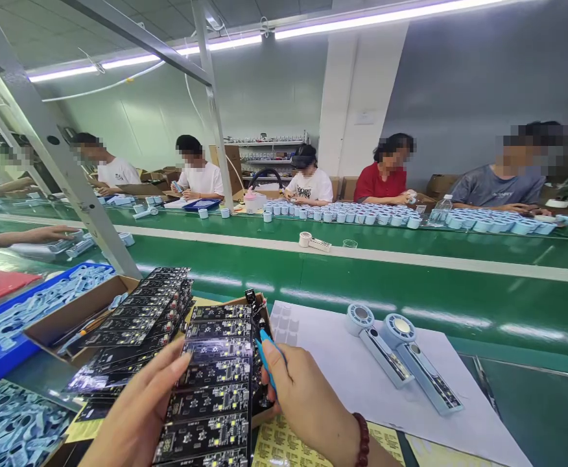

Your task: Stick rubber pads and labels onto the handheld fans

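My left hand [138,408] holds a long black panel of circuit boards [211,383] from its left edge, fingers wrapped under it and thumb on top. My right hand [303,395] is closed on a blue-handled cutter [264,350], whose tip sits at the panel's right edge. Behind the panel lies a fanned stack of more black circuit boards [142,318] over a cardboard box [70,318].
Two light-blue handheld fan housings [401,357] lie on a white sheet [362,389] to the right. Blue trays of light-blue plastic parts [16,311] sit at left. A green conveyor belt [362,272] runs across, with several seated workers and rows of small round parts [362,215] beyond.
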### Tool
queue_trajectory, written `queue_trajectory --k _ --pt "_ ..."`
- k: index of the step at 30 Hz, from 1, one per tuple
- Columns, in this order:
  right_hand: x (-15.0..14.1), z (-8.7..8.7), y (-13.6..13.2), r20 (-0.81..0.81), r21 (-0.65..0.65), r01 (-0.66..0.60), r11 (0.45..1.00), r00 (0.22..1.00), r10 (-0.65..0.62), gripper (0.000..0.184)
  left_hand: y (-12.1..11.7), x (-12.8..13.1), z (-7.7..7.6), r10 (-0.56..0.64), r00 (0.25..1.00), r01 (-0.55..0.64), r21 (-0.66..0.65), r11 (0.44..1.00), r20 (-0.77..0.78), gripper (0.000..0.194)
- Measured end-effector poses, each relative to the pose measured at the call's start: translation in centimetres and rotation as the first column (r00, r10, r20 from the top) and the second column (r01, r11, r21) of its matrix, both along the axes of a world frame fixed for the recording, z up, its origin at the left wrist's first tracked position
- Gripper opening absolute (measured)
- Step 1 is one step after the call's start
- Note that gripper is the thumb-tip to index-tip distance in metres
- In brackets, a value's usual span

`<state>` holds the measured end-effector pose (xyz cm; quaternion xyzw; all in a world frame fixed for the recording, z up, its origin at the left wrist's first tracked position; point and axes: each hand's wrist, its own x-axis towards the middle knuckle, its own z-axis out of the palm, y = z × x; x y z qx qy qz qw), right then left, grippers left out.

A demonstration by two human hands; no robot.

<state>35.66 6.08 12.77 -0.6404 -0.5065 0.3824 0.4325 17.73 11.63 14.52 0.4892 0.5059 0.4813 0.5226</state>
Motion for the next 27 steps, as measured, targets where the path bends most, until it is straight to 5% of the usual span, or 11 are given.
queue_trajectory --k 2,4,7,10,12,13,17,22,27 --pt "0.0 0.2 0.0 0.135 0.013 0.0 1.0 0.991 -0.002 0.069 2.1 0.6 0.8 -0.045 0.999 0.045 -0.008 0.999 -0.005 0.05" --pt "0.0 0.2 0.3 0.107 -0.008 -0.002 1.0 0.994 0.003 0.069 3.9 1.3 1.2 -0.052 0.998 0.052 -0.011 0.999 -0.045 0.045" --pt "-0.1 0.1 1.0 -0.306 -0.091 -0.051 0.995 0.952 0.02 0.07 4.8 2.8 1.1 -0.036 0.998 0.046 -0.198 0.979 0.053 0.024" --pt "-0.1 0.1 2.1 -0.627 -0.068 -0.103 0.992 0.778 0.038 0.073 4.4 4.3 0.6 -0.088 0.951 0.247 -0.554 0.795 0.297 0.019" --pt "-0.1 0.3 2.8 -0.685 -0.03 -0.105 0.994 0.726 0.056 0.075 3.9 5.0 0.4 -0.089 0.919 0.335 -0.643 0.689 0.384 0.022" --pt "0.0 0.4 3.1 -0.693 -0.022 -0.107 0.994 0.718 0.062 0.076 3.7 5.2 0.3 -0.076 0.913 0.341 -0.65 0.679 0.4 0.023" --pt "0.3 0.6 4.3 -0.64 -0.055 -0.104 0.993 0.767 0.045 0.073 3.3 5.1 0.6 -0.026 0.899 0.315 -0.606 0.73 0.437 0.03" --pt "1.4 0.5 5.5 -0.482 -0.109 -0.027 0.994 0.876 -0.029 0.062 3.1 3.6 0.6 0.085 0.948 0.059 -0.43 0.901 0.307 0.028" --pt "2.0 0.4 4.1 -0.333 -0.101 -0.109 0.989 0.94 0.07 0.06 3.4 2.7 -0.8 -0.008 0.986 0.051 -0.259 0.965 0.165 0.023"
